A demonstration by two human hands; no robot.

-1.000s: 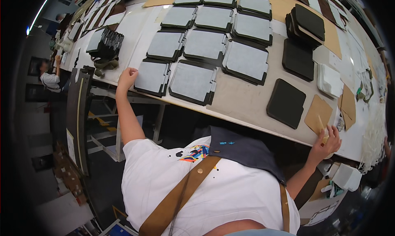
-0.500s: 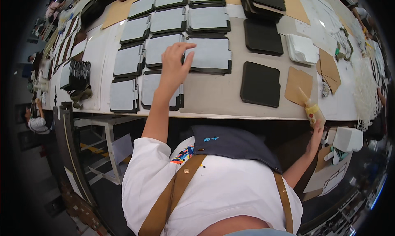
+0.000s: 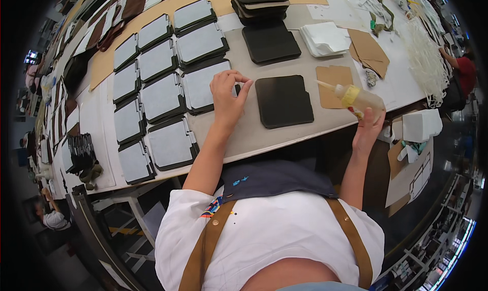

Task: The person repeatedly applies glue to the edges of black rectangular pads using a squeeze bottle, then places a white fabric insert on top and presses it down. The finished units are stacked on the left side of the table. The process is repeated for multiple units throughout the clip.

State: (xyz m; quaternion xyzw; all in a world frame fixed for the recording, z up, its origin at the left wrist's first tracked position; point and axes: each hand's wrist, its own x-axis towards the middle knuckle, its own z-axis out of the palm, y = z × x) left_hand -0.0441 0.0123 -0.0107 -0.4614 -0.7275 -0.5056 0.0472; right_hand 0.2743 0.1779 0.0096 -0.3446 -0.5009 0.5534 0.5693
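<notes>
My left hand [image 3: 229, 100] hovers beside a light-grey panel with black edges [image 3: 207, 85]; its thumb and fingertips are pinched together, with nothing visible in them. To its right, a single stack of black flat pieces [image 3: 284, 102] with a notched side lies on the table. My right hand [image 3: 370, 131] is wrapped round a translucent squeeze bottle [image 3: 368, 104] with a yellow band and a long thin nozzle. The bottle is tilted over the table's front edge, its nozzle pointing left above a brown card sheet [image 3: 333, 83]. More grey panels [image 3: 162, 100] lie in rows on the left.
Farther back stand a black stack [image 3: 272, 42], a taller pile [image 3: 260, 1] and white sheets [image 3: 325, 38]. Brown cards [image 3: 368, 52] and white strips [image 3: 419, 57] lie at right. A bundle of dark pieces [image 3: 80, 153] sits far left. A person in red [image 3: 463, 75] is at far right.
The view has turned, shifting the table's contents leftward. My right hand has raised the bottle from the table edge and tipped it leftward. My left thumb and fingers have drawn together.
</notes>
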